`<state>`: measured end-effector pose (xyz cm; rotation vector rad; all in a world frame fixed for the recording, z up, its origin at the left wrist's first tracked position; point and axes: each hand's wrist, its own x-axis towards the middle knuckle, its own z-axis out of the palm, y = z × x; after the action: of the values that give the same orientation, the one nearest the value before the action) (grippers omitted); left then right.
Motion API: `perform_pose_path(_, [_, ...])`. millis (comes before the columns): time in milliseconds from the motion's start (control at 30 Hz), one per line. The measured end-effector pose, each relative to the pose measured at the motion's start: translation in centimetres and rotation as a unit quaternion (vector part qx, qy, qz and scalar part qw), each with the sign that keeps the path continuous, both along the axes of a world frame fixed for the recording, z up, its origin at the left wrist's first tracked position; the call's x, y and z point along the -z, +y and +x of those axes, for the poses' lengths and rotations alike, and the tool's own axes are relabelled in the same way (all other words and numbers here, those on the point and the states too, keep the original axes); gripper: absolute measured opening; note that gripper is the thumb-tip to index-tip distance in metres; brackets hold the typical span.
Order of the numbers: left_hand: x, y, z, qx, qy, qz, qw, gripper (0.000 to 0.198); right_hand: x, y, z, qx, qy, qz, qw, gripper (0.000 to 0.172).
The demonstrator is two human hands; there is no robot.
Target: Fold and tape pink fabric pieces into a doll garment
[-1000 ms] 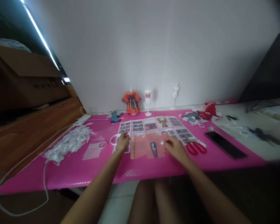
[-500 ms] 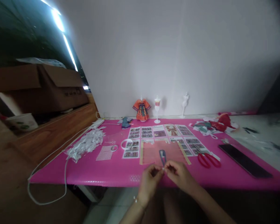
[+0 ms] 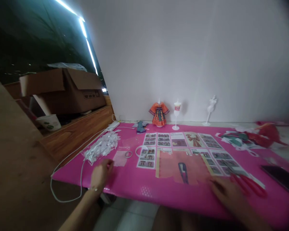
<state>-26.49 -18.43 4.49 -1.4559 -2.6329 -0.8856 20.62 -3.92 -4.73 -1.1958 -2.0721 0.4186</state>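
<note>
My left hand (image 3: pixel 101 175) is over the left front of the table, just below the heap of small white-silver packets (image 3: pixel 103 146). Its fingers are curled together, and whatever is in them is hidden. Smeared by motion, my right hand (image 3: pixel 226 191) reaches the right edge of the orange fabric sheet (image 3: pixel 168 165), close to the red-handled scissors (image 3: pixel 251 185). A dark blue, narrow loop-shaped piece (image 3: pixel 183 171) lies on the fabric. Beneath the sheet's far edge is a printed picture instruction sheet (image 3: pixel 157 153).
Two tape rolls, one small (image 3: pixel 128 154) and one larger clear (image 3: pixel 141 150), lie left of centre. Behind stand an orange-robed mannequin (image 3: pixel 159 114) and two white mannequins (image 3: pixel 177 112) (image 3: pixel 211 109). Fabric scraps (image 3: pixel 262 136) and a phone (image 3: pixel 281 178) are at right; a cable (image 3: pixel 80 183) hangs left.
My hands were together at the front middle, pinching a tiny white thing. They have parted, left hand toward the packets, right hand toward the scissors. The view has turned slightly left.
</note>
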Motion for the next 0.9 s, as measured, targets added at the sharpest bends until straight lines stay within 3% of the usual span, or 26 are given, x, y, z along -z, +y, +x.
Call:
perform_pose_path(100, [-0.2,-0.5,-5.3,-0.052,0.089,-0.072,0.992,0.024,1.1,0.1,0.8,0.022,0.012,-0.014,1.000,0.026])
perform_pose_path(200, [0.6,-0.5,-7.3,-0.052,0.148,-0.139,0.978,0.030,1.2,0.0,0.9,0.031,0.013,-0.041,0.999,0.029])
perform_pose_path(367, [1.8,0.0,-8.0,-0.025,0.206,-0.209,0.956,0.036,0.9,0.0,0.9,0.034,0.001,-0.064,0.997,0.030])
perform_pose_path(533, [2.1,0.3,-8.3,-0.010,0.236,-0.245,0.940,0.035,0.7,-0.2,0.9,0.025,-0.007,-0.049,0.998,0.029])
perform_pose_path(900, [0.8,1.7,-8.8,0.038,0.273,-0.334,0.901,0.022,-0.5,-0.5,0.4,0.008,-0.017,-0.030,0.999,0.028])
